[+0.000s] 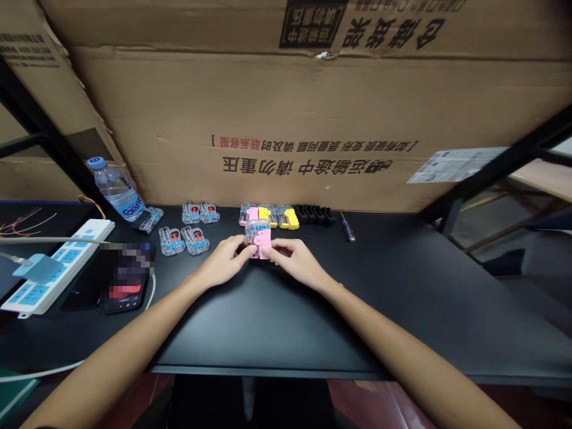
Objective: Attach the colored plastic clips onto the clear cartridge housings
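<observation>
My left hand (224, 260) and my right hand (298, 261) pinch a small pink-and-clear plastic casing (263, 239) between them, thumbs on its near face. It is raised over the table in front of me. Just behind it stands a row of similar casings: one with pink (251, 213), one with yellow (267, 213) and another yellow one (291, 218). Black plastic parts (315, 215) continue that row to the right. Left of my left hand lie several clear casings with red and blue inside, among them a front one (195, 239). The fingers behind the held casing are partly hidden.
A screwdriver (347, 229) lies on the black table (268, 328). To the left are a water bottle (117, 189), a white power strip (58, 268) with a plug and cable, and a phone (127, 286). A cardboard wall (286, 101) closes off the back.
</observation>
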Demonstrator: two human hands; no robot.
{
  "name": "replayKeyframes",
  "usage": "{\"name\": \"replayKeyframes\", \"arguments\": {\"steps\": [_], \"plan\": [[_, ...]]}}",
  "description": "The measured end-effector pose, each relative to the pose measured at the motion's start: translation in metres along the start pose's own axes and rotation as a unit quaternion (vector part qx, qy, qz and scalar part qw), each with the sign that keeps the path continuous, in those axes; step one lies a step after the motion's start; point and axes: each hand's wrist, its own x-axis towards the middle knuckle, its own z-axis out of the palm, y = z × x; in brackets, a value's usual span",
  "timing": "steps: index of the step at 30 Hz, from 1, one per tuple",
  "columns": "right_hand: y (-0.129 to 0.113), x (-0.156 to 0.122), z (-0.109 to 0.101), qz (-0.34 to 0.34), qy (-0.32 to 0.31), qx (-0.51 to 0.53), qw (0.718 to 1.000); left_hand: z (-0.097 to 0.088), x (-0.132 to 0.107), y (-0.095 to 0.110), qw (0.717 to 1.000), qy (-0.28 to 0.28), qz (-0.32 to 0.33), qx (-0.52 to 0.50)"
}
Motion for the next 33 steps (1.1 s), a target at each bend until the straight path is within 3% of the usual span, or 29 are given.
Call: {"name": "replayKeyframes", "arguments": {"steps": [6,10,14,26,33], "plan": [[0.000,0.000,-0.001,0.019,-0.023,-0.026,0.999,-0.022,-0.003,0.009,0.989,0.028,-0.014,0.143],[0.002,-0.001,0.002,0.008,-0.048,-0.060,0.997,-0.028,-0.004,0.014,0.970,-0.006,-0.054,0.236],[0.002,-0.002,0.005,-0.031,-0.061,-0.082,0.994,-0.025,-0.005,0.015,0.951,-0.042,-0.053,0.301],[0.005,-0.002,0.002,-0.079,-0.072,-0.097,0.989,-0.023,-0.008,0.009,0.972,-0.045,0.078,0.217],[0.003,-0.004,0.002,-0.060,-0.075,-0.100,0.990,-0.027,-0.005,-0.005,0.965,0.005,0.024,0.262]]}}
